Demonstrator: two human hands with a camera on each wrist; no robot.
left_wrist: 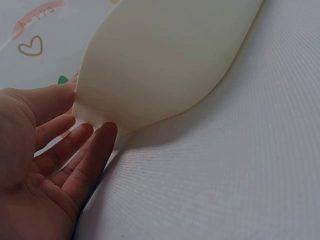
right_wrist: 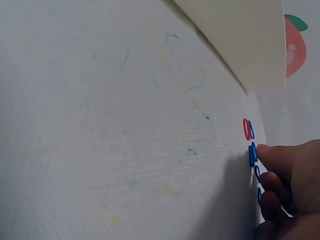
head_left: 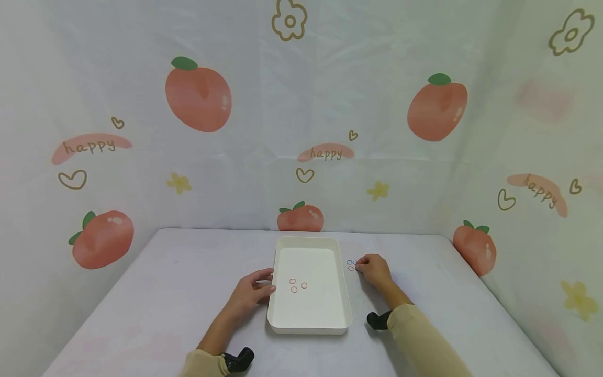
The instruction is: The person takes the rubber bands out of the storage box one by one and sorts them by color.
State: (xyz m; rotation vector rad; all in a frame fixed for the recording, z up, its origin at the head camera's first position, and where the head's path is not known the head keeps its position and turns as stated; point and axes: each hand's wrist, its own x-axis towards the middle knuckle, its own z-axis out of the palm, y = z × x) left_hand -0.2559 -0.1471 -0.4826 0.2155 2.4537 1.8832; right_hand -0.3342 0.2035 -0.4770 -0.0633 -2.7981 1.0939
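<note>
A shallow white tray (head_left: 308,314) stands on the table, with three small red rings (head_left: 304,285) lying inside it. At its left side my left hand (head_left: 250,291) grips the edge; in the left wrist view the thumb and fingertips meet the tray wall (left_wrist: 165,60). To the right of the tray, my right hand (head_left: 376,269) has its bent fingertips among several small rings. Several blue rings (right_wrist: 257,173) and a red ring (right_wrist: 246,129) show beside the thumb in the right wrist view. Whether the fingertips pinch a ring is hidden.
A white cloth covers the table (head_left: 188,293). Behind and beside it hangs a white curtain (head_left: 264,104) printed with fruit, hearts and flowers. Black wrist mounts (head_left: 238,360) sit at both sleeves.
</note>
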